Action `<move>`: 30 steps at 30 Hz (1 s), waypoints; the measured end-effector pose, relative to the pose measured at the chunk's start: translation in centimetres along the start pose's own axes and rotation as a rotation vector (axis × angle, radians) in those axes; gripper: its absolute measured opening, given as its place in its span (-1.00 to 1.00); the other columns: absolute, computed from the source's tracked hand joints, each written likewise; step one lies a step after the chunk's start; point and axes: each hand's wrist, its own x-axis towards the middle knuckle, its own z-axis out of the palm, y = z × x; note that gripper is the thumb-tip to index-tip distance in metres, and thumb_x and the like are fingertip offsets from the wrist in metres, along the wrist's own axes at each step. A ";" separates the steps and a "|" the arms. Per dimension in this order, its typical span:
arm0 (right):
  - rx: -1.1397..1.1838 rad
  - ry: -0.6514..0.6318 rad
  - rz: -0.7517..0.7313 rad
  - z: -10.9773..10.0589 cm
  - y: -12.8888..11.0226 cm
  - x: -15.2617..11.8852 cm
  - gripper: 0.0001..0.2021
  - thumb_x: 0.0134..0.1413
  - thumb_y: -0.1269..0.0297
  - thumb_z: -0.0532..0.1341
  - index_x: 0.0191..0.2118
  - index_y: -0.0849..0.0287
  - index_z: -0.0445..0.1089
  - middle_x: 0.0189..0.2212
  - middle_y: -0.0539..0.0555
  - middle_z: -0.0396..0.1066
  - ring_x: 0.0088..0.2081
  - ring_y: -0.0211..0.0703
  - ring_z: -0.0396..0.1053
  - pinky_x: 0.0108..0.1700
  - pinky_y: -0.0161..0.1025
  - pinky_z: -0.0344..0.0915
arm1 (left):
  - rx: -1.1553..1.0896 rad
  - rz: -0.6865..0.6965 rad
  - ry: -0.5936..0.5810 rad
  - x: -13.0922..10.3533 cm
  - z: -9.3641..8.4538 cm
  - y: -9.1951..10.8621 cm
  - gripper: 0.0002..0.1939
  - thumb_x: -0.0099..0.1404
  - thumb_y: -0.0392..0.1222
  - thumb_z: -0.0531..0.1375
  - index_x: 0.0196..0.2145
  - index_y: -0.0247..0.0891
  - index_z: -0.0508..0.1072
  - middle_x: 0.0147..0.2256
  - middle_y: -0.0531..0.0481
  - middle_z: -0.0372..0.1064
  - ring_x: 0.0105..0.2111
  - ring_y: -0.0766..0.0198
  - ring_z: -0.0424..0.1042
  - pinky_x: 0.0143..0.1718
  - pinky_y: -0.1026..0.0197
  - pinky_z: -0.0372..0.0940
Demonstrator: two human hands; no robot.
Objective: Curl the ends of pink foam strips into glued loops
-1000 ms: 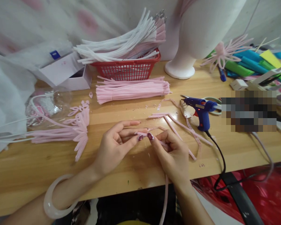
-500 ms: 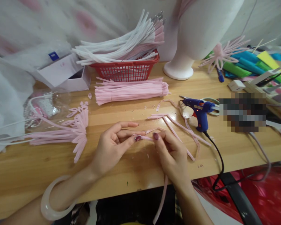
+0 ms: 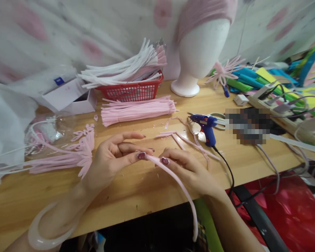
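As left hand (image 3: 110, 157) pinches pink stem (image 3: 178, 179) | tail (image 3: 193, 217) now crosses right hand (image 3: 191, 171)

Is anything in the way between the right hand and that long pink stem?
Nothing visible: the right hand's thumb is right at the pink stem, near the end pinched by the left hand.

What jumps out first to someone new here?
Probably the long pink fuzzy stem, front and centre, pinched in the left hand with the right hand beside it, its free end curving past the table's front edge. Next, the white mannequin head at the back, right of the red basket, and the blue glue gun on the table's right.
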 end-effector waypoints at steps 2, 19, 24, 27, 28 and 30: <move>-0.055 0.063 -0.063 -0.4 -0.3 -0.2 -0.81 0.28 0.23 0.12 -0.31 0.20 0.37 -0.42 0.00 0.37 -0.36 -0.26 0.31 -0.33 -0.33 0.21 | 0.019 0.014 0.029 0.2 0.0 0.5 -0.70 0.17 -0.28 0.35 -0.13 -0.15 0.45 -0.34 0.09 0.62 -0.28 0.30 0.59 -0.20 0.38 0.42; 0.170 0.027 0.150 0.0 -0.4 -0.1 -0.68 0.28 0.04 0.09 -0.06 0.16 0.37 -0.62 -0.09 0.34 -0.55 -0.31 0.25 -0.51 -0.37 0.09 | 0.111 -0.141 0.205 1.3 1.0 2.2 -0.58 0.07 -0.19 0.39 -0.11 -0.25 0.41 -0.35 -0.02 0.61 -0.27 0.27 0.58 -0.20 0.35 0.41; 0.156 0.055 0.047 0.6 0.5 0.0 -0.73 0.33 0.21 0.06 -0.02 0.19 0.39 -0.63 -0.09 0.34 -0.53 -0.31 0.33 -0.39 -0.35 0.22 | 0.066 -0.159 0.199 1.6 0.7 2.0 -0.56 0.04 -0.24 0.40 -0.12 -0.29 0.41 -0.37 -0.04 0.61 -0.29 0.27 0.58 -0.22 0.35 0.41; 0.153 0.070 0.003 0.5 0.8 0.0 -0.72 0.34 0.28 0.03 0.07 0.16 0.33 -0.61 -0.10 0.36 -0.49 -0.29 0.38 -0.30 -0.30 0.27 | -0.009 -0.191 0.176 1.8 0.3 1.9 -0.53 0.02 -0.27 0.41 -0.10 -0.30 0.40 -0.37 -0.05 0.61 -0.30 0.26 0.58 -0.22 0.33 0.42; 0.171 0.081 -0.002 0.4 0.9 0.1 -0.71 0.35 0.29 0.03 0.11 0.15 0.28 -0.61 -0.11 0.36 -0.50 -0.29 0.39 -0.30 -0.30 0.28 | -0.039 -0.209 0.173 1.9 0.2 1.8 -0.52 0.01 -0.28 0.41 -0.10 -0.31 0.39 -0.37 -0.05 0.61 -0.31 0.26 0.58 -0.22 0.31 0.42; 0.215 0.105 -0.012 0.4 1.0 0.1 -0.73 0.34 0.30 0.04 0.11 0.13 0.22 -0.60 -0.13 0.35 -0.51 -0.29 0.40 -0.32 -0.29 0.28 | -0.090 -0.247 0.176 2.1 0.0 1.6 -0.53 0.00 -0.32 0.40 -0.11 -0.31 0.40 -0.39 -0.04 0.60 -0.32 0.26 0.57 -0.22 0.29 0.43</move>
